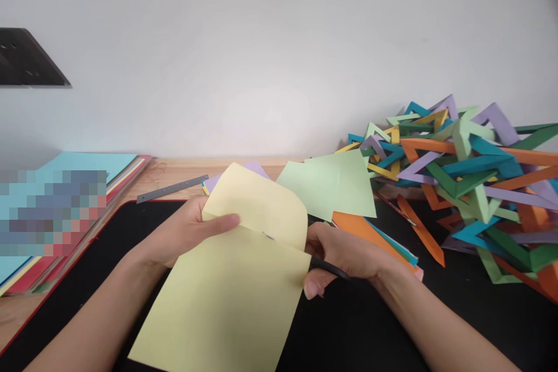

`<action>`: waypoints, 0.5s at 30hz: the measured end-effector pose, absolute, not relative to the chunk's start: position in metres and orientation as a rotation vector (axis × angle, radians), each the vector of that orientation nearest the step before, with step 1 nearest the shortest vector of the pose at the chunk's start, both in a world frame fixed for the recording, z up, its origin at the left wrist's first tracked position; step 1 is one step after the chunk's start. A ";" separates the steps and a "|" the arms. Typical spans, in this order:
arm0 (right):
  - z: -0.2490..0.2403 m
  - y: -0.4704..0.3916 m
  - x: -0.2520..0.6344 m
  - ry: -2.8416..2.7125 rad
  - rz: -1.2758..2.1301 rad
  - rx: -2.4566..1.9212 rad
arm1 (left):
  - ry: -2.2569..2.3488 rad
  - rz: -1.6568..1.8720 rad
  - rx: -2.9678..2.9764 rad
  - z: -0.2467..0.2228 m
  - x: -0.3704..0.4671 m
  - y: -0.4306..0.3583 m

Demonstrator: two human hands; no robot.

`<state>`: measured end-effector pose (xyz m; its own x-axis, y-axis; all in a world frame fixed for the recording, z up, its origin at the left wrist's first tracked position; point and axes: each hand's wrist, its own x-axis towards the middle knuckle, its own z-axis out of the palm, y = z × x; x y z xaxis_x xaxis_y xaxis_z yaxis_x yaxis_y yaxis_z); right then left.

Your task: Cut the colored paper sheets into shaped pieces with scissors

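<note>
A pale yellow sheet of paper is held up over the black mat, cut or parted along a line across its upper part. My left hand pinches its left edge, thumb lying on top. My right hand is closed around the black handle of a pair of scissors at the paper's right edge. A small bit of blade shows through the slit near the middle; the rest of the blades is hidden by the paper. Just behind the right hand lies a light green sheet.
Linked folded-paper frames in many colours pile up at the right. A stack of coloured paper lies left, partly pixelated. A metal ruler, orange strips and a folded orange piece rest on the black mat or table.
</note>
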<state>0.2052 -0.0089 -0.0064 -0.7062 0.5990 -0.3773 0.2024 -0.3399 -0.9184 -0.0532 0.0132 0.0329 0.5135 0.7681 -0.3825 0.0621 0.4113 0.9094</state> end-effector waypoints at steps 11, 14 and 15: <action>-0.002 -0.010 0.191 -1.333 1.743 -0.940 | 0.903 1.139 0.900 0.035 -0.045 0.015; -0.006 -0.008 0.189 -1.230 1.737 -0.868 | 0.710 1.064 0.893 0.034 -0.052 0.011; -0.007 -0.007 0.190 -1.217 1.727 -0.863 | 0.617 1.059 0.924 0.034 -0.056 0.010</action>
